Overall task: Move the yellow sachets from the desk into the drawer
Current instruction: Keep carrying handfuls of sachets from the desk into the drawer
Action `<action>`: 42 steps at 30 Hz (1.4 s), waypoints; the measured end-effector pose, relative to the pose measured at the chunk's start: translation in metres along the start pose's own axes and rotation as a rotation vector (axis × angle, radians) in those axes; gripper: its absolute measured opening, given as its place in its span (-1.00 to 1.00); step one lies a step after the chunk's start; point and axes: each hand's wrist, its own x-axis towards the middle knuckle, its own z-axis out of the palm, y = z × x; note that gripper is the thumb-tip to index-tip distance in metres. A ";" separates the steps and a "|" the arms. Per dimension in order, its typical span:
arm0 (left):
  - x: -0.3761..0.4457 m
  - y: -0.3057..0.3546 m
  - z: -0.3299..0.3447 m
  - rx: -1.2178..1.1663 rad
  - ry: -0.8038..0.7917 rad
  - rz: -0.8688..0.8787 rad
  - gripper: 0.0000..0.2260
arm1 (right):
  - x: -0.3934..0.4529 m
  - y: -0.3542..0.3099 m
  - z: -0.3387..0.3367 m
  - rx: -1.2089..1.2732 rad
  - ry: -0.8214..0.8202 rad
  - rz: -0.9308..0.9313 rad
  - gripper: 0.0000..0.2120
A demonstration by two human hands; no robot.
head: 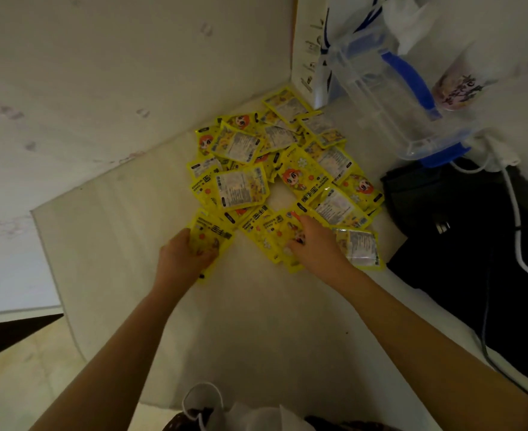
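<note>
Gripping one flat yellow foil sachet [208, 241] w/ left hand [183, 259]; right hand [315, 241] rests flat-fingered on the yellow sachet pile [284, 169]. Pile spreads toward 12 o'clock, right hand nearer; drawer not visible.

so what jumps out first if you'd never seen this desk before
The heap of yellow sachets lies spread over the far middle of the pale desk, near the wall corner. The left hand grips one sachet at the heap's near left edge, and the right hand rests on others at its near edge. A clear plastic container with blue trim stands behind the heap on the right.
</note>
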 end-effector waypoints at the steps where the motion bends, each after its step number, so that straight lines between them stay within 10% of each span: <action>1: 0.007 0.001 -0.004 0.014 0.025 -0.004 -0.73 | 0.010 -0.006 0.005 -0.009 -0.012 -0.007 -0.65; 14: 0.034 -0.011 0.002 0.285 -0.012 -0.024 -0.63 | 0.044 -0.020 0.055 -0.479 0.035 0.017 -0.66; 33: -0.008 -0.006 -0.003 -0.152 -0.027 -0.008 -0.41 | -0.004 0.011 0.040 -0.225 -0.003 -0.038 -0.68; 38: 0.006 0.020 -0.009 -0.016 -0.021 0.120 -0.58 | -0.014 0.034 0.006 -0.048 -0.020 -0.022 -0.36; 42: 0.030 0.058 -0.013 0.204 -0.061 0.282 -0.65 | -0.019 0.050 -0.024 -0.077 -0.034 0.050 -0.57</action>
